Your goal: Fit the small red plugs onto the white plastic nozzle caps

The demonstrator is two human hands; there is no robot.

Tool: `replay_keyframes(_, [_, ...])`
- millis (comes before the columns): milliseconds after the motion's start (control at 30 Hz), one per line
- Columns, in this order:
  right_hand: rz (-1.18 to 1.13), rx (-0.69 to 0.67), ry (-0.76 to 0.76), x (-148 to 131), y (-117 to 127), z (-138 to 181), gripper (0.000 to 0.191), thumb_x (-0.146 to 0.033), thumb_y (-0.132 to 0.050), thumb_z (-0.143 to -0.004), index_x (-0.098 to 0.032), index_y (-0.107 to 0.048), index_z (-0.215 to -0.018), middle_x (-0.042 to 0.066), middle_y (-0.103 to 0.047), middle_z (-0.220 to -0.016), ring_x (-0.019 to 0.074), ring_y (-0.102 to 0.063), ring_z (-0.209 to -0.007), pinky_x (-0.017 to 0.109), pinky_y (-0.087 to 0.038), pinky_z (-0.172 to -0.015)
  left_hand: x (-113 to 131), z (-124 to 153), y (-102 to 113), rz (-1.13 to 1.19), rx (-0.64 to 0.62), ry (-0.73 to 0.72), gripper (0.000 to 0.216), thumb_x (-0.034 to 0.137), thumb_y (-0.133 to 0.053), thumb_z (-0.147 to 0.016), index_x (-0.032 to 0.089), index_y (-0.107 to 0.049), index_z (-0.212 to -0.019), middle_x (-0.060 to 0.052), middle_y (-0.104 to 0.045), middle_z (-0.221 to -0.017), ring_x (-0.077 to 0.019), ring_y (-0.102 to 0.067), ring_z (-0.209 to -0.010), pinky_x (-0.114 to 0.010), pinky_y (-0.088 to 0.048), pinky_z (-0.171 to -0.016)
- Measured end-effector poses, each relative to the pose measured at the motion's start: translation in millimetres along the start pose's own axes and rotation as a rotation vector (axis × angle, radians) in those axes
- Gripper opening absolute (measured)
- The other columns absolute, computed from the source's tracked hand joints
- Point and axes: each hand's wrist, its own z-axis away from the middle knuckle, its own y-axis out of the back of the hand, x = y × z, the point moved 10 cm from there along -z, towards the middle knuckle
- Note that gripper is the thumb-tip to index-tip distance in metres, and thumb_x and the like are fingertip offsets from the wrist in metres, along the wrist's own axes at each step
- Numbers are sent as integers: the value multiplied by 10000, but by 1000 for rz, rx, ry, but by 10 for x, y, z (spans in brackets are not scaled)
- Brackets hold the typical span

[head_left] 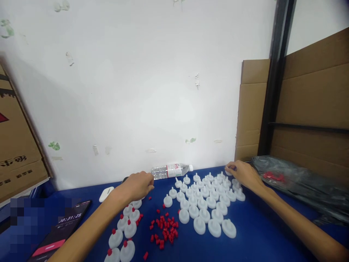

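My left hand (137, 185) hovers over the far end of a group of white spouted lids with red tips (130, 229). Its fingers are curled in, and whatever they may hold is hidden. At the far right corner of a larger cluster of white spouted lids without red tips (203, 202), my right hand (242, 173) has thumb and fingers pinched together on a white spouted lid (228, 173), partly covered by the fingers. Small red caps (165, 229) lie in a loose pile between the two groups of lids.
A clear bottle (171, 171) lies against the wall. A phone with a timer (62, 229) and a white oval object (106, 194) are at left. Grey plastic bags (294, 185) lie at right. Cardboard (21, 145) stands left, and a black post (275, 80) right.
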Motion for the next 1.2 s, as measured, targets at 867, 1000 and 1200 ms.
replay_keyframes(867, [-345,235,665,-1885,723,1138,569,-524,-655,-930,-254,-495,-1405,94,-700,-1218,302,-636,-1112,494,-466,-970,858,294,467,83,411,-235,494,444,-251,-1098,201,-638,-911,-79,-712,-892,-246,-659,-781,-333,-445,-685])
replay_keyframes(1000, [-414,158,860,-2147,708,1393,456,-435,-689,-933,-216,-546,-1307,86,-715,-1133,257,-656,-1006,448,-474,-936,1229,352,297,148,445,-372,422,391,-293,-1096,194,-623,-923,-61,-698,-844,-222,-643,-734,-302,-411,-641])
replay_keyframes(1200, [-405,225,964,-2208,788,1466,180,-351,-573,-1021,-202,-625,-1107,45,-738,-959,201,-674,-861,427,-446,-932,1306,342,230,310,417,-523,434,350,-258,-1092,199,-546,-804,-21,-622,-753,-163,-539,-644,-289,-373,-628])
